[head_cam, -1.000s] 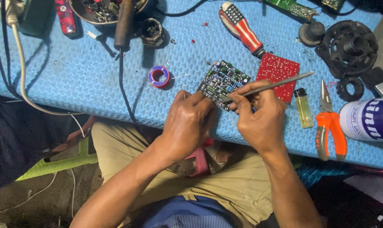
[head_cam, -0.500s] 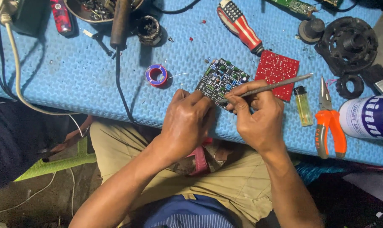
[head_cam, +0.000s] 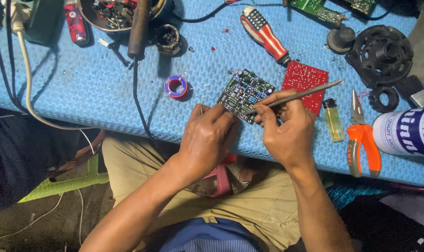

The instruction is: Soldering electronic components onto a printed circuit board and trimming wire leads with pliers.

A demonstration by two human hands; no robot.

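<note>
A small dark green circuit board (head_cam: 246, 92) crowded with components lies tilted on the blue textured mat (head_cam: 90, 88). My left hand (head_cam: 208, 137) grips its near corner with the fingertips. My right hand (head_cam: 286, 128) is closed on thin metal tweezers (head_cam: 298, 95), whose tip touches the board's near edge and whose shaft points up to the right. A red perforated board (head_cam: 306, 82) lies just right of the green one, partly behind the tweezers.
A solder spool (head_cam: 176, 87) lies left of the board. A soldering iron (head_cam: 138, 28) and its cable, a bowl of parts (head_cam: 110, 11) and a red-handled screwdriver (head_cam: 264, 33) are at the back. A lighter (head_cam: 334, 122), orange pliers (head_cam: 362, 137), a can (head_cam: 406, 131) and black round parts (head_cam: 381, 53) lie right.
Both hands stay on the board and tweezers with only slight shifts. The view has moved a little.
</note>
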